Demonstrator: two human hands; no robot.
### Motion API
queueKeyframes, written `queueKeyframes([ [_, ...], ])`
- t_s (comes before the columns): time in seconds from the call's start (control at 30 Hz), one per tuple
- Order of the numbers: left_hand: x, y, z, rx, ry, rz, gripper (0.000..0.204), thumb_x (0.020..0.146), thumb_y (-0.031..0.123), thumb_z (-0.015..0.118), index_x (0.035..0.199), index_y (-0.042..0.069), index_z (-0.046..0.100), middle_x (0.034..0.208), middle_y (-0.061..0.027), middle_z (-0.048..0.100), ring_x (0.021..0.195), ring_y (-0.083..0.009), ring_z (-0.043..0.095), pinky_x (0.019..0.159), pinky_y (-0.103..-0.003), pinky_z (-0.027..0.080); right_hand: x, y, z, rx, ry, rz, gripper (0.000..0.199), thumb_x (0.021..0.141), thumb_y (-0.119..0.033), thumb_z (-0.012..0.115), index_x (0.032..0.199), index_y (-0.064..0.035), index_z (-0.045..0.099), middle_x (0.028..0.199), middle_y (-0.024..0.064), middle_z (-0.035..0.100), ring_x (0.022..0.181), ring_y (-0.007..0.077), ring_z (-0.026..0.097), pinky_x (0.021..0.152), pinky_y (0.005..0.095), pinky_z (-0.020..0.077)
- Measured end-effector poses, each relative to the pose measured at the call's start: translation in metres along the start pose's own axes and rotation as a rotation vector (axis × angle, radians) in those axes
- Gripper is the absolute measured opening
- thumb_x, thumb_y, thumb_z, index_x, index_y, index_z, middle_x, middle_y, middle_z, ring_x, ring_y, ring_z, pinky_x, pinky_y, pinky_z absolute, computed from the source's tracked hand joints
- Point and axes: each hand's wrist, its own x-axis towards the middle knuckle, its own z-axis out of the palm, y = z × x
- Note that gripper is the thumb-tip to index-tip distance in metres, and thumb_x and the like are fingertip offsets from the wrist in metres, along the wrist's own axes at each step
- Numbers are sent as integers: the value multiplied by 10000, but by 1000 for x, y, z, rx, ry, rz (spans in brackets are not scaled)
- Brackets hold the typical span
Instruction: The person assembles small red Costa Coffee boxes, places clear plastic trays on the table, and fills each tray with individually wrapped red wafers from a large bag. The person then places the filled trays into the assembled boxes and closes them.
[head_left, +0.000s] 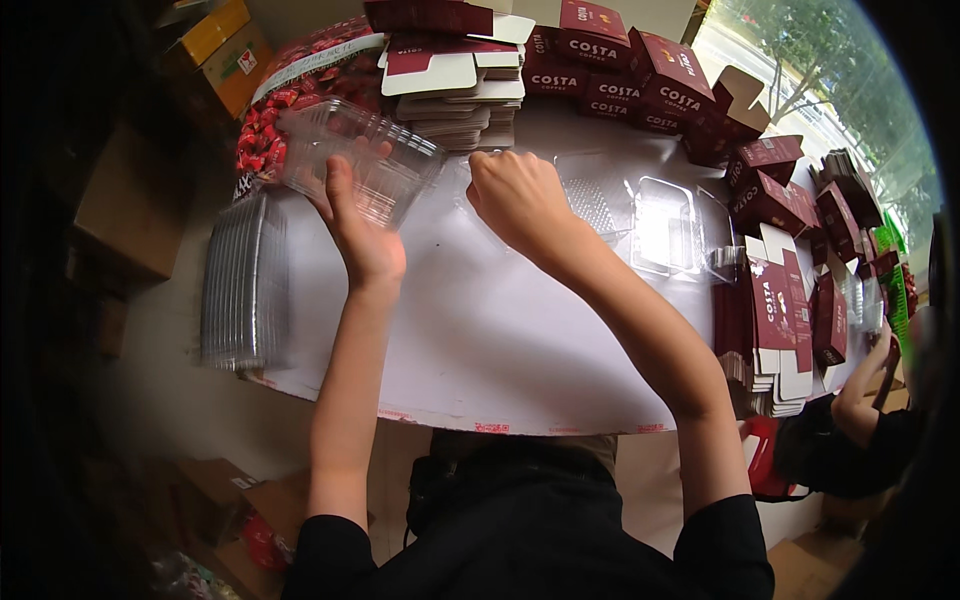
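My left hand (362, 235) is closed around a clear plastic container (408, 155), tilted up above the left part of the white table (450, 360). The thumb lies along its near side, and other fingers show through the plastic. To its right, my right hand (522, 192) is curled into a fist, knuckles up, over the table. Thin clear plastic shows around that fist, but whatever the fingers hold is hidden. Just beyond my right wrist lies a clear tray with a dotted surface (590, 203). An opened clear plastic container (665, 228) lies farther right, shining with glare.
Nested clear containers (245, 285) stand at the table's left edge. Flat cartons (455, 100) are piled at the back beside red-wrapped packets (265, 140). Maroon boxes (670, 85) line the back right, with more flat cartons (775, 320) at right. Another person's arm (860, 400) shows there.
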Motion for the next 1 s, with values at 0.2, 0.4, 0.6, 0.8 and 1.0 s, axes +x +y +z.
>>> queueKeyframes([
  [0.2,14,-12,-9,55,-97,-188,559,863,449,517,1281,104,379,1212,-120,480,1087,-263,509,942,-467,386,-8,39,-11,360,45,150,175,800,-172,561,775,-9,619,692,157,628,586,353,594,559,421,476],
  [0.4,5,1,-6,-491,-435,-609,764,790,530,566,1391,155,280,1272,-145,454,1172,-313,449,998,-554,325,-9,50,-33,1064,-13,472,217,873,-200,552,862,16,556,625,37,553,518,78,553,447,235,402],
  [0.6,-7,0,0,-43,-834,-542,1062,680,647,633,1452,205,51,1324,-172,417,1262,-340,362,1019,-501,286,-23,31,-31,1302,16,387,168,881,-158,523,919,3,496,772,50,572,564,101,586,440,223,422],
  [0.8,-1,-7,-7,-39,-780,-534,916,739,610,606,1337,-26,330,1224,-195,507,1187,-304,463,1032,-428,343,-23,27,-45,1333,-26,360,219,868,-97,511,1053,20,496,784,53,554,569,97,569,455,211,439],
  [1.0,1,-2,-6,7,-674,-487,834,771,578,593,1242,-85,414,1180,-212,535,1139,-305,510,1027,-427,363,-26,23,-49,1174,24,345,305,823,-42,480,1115,26,531,759,52,546,536,85,541,455,217,441],
])
